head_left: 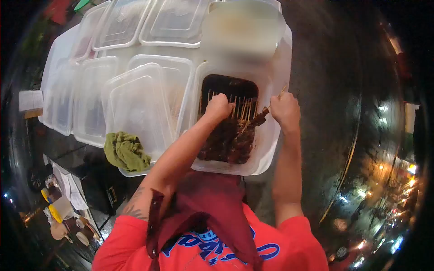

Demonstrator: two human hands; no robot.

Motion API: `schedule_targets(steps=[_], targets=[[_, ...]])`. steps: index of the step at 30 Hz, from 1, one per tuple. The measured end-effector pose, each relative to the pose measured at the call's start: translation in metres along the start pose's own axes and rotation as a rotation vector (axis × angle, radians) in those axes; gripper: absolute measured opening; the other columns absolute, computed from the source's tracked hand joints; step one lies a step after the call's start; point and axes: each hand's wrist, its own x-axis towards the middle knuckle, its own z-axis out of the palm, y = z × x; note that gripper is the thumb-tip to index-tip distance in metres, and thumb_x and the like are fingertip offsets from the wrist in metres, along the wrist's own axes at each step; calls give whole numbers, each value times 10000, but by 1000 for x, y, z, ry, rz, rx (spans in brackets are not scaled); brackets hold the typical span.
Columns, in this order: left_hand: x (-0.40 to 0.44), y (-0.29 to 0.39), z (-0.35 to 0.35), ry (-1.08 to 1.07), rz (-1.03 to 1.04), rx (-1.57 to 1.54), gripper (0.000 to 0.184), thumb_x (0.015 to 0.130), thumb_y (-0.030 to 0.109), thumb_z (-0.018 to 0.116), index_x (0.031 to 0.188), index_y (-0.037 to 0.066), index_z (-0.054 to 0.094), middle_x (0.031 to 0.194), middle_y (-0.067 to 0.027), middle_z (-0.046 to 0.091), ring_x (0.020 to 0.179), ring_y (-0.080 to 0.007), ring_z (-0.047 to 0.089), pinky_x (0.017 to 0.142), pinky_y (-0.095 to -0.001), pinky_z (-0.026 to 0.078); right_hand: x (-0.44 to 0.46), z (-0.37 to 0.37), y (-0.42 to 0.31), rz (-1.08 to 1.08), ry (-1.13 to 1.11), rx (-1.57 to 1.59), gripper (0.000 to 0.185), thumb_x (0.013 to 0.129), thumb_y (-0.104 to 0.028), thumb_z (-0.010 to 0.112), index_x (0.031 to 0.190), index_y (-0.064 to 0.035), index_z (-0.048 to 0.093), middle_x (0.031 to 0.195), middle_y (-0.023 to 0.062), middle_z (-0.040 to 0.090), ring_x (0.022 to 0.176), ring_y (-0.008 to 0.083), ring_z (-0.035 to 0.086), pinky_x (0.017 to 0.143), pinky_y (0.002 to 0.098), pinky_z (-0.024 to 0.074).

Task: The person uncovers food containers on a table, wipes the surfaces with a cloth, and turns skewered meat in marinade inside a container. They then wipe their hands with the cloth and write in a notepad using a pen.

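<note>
A white plastic tub (pixel 194 153) holds dark sauce with several skewers of dark meat (pixel 230 140), their sticks pointing up and away from me. Over the tub's middle, my left hand (pixel 219 107) is closed at the stick ends; the fingers seem to pinch a stick. At the tub's right edge, my right hand (pixel 285 109) is closed around the stick of one meat skewer (pixel 260 118). That skewer's meat end points down and left, over the tub's right side.
Several lidded clear containers (pixel 135 99) cover the left and far parts of the white table (pixel 284 67). A green cloth (pixel 126 151) lies on the near lid. Papers and yellow-handled items (pixel 55 213) are at lower left. Wet pavement (pixel 334 113) lies to the right.
</note>
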Motion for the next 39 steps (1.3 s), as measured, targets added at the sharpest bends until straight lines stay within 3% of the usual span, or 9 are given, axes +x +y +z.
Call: schedule_targets(steps=[3,4,7,16,23,30,35,36,39], targets=[[-2,7,16,128,87,58,396,760,330,691,830,-51,610,874,-254,637,830,-409,621,733,-461,508,-2,0,9,-3,-15,33,337,735,-256,494,806,45,626,859,289,606,859,437,591,793,477,456],[0,11,17,79,30,74,249,777,211,630,865,-20,613,922,-241,637,872,-395,625,762,-451,511,-2,-1,9,5,-27,44,336,734,-258,494,794,48,621,851,290,605,855,437,591,787,478,456],[7,12,23,76,-7,92,203,773,160,588,869,-16,617,924,-239,638,875,-391,626,763,-456,510,4,-1,10,-5,-15,45,339,736,-262,493,786,50,616,845,289,604,857,441,589,777,481,456],[-48,9,-7,198,230,91,184,795,152,544,758,-21,594,779,-253,615,755,-409,612,686,-490,487,48,7,-23,-116,-90,29,315,792,-244,511,888,13,667,950,260,620,906,421,605,805,457,480],[-100,11,-23,330,334,12,222,820,161,569,685,-7,517,698,-229,569,688,-417,568,615,-487,435,29,86,-65,-287,-555,-84,267,712,-106,603,948,1,668,1003,227,641,961,361,625,802,431,510],[-94,7,-39,380,305,35,216,823,165,566,692,-2,525,694,-233,571,693,-419,566,623,-500,429,0,120,-52,-227,-609,-52,359,679,-117,652,1017,1,642,1074,215,621,1011,360,603,843,434,492],[-53,3,-30,208,211,88,192,809,174,580,779,-15,588,745,-242,597,748,-416,588,692,-489,468,30,128,-31,-231,-630,26,396,756,-262,663,1044,7,624,1095,213,611,1024,360,591,866,421,479],[-41,6,-26,165,146,97,191,802,173,588,806,-16,605,799,-242,611,801,-409,596,725,-478,476,39,128,-25,-182,-542,122,416,783,-342,644,986,21,639,1035,227,624,993,360,599,855,415,478],[-20,14,-13,82,-14,110,209,793,177,607,862,-18,638,916,-237,639,913,-393,612,795,-457,495,45,103,-8,-196,-547,288,390,778,-340,639,843,44,654,895,241,639,893,352,622,800,411,488]])
